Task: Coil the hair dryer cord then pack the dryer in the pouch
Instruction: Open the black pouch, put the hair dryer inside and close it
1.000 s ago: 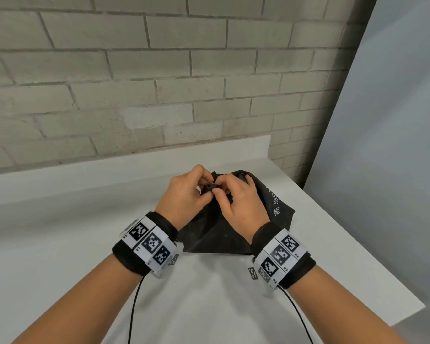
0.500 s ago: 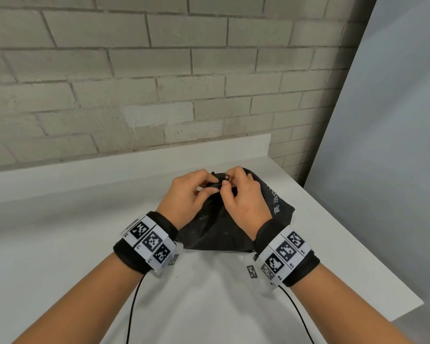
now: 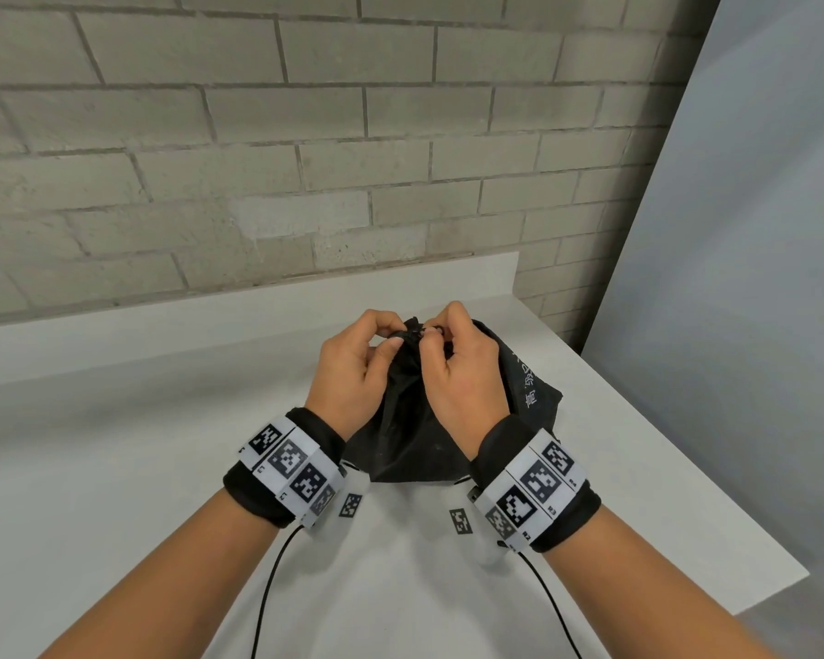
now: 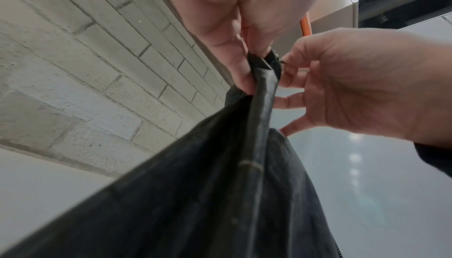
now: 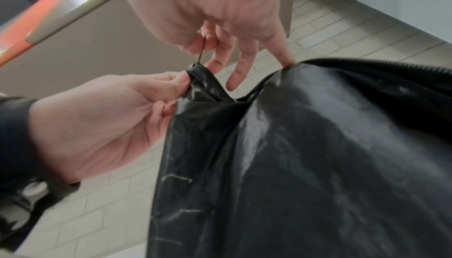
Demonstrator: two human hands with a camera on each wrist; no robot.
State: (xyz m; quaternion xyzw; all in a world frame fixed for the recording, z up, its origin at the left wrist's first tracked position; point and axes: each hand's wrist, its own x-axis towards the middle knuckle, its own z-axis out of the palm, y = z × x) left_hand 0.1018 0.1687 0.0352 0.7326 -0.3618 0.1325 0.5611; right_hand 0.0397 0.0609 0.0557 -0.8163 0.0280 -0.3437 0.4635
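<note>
right wrist view alone shows right hand (image 5: 208, 10) pinching zipper pull (image 5: 201, 51), left hand (image 5: 102, 119) gripping pouch (image 5: 305, 156)

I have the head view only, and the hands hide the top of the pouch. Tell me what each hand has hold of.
Observer: In the right wrist view, the right hand pinches a thin black zipper pull between thumb and forefinger.
Operator: Now the left hand.
Observer: The left hand pinches the end corner of the pouch, just beside that pull.
Operator: Report the other fingers of the right hand.
Observer: Its little finger touches the pouch's top edge by the zipper teeth. The middle and ring fingers hang free.
</note>
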